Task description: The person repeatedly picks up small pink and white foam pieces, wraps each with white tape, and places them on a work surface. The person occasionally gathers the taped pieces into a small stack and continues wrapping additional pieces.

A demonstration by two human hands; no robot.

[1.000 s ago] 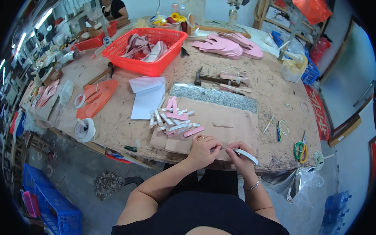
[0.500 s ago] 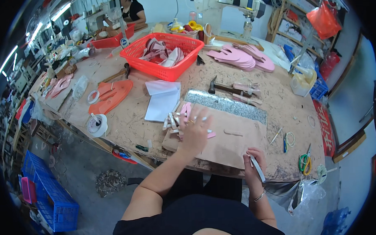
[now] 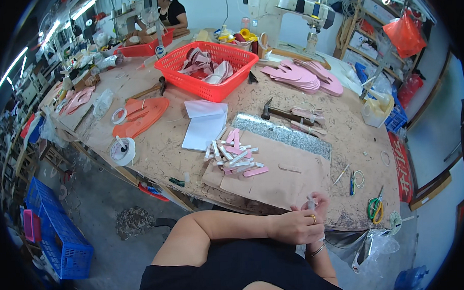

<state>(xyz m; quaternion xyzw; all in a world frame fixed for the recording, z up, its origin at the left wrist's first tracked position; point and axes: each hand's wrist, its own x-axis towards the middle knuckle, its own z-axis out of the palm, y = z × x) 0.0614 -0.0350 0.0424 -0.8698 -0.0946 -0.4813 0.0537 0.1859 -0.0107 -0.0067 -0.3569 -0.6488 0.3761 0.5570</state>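
Both hands meet at the front edge of the table, right of centre. My right hand [image 3: 322, 202] is closed around a narrow whitish strip [image 3: 310, 204] whose upper end shows between the fingers. My left hand [image 3: 295, 227], wearing a ring, reaches across and closes over the strip's lower part, hiding most of it. Beyond them lies a brown board [image 3: 274, 187] bearing a loose pile of short pink and white strips [image 3: 237, 156]. A single tan strip [image 3: 289, 168] lies apart on that board.
Behind the board are a speckled stone slab [image 3: 283, 135] and a hammer [image 3: 292, 114]. Scissors [image 3: 376, 207] and a blue pen [image 3: 352, 184] lie to the right. A red basket [image 3: 209, 87], white paper [image 3: 206, 130] and tape roll [image 3: 123, 151] are further left. A person [image 3: 171, 14] sits behind.
My left hand has left the strip pile and come right and toward me to join my right hand at the whitish strip. The view has shifted slightly.
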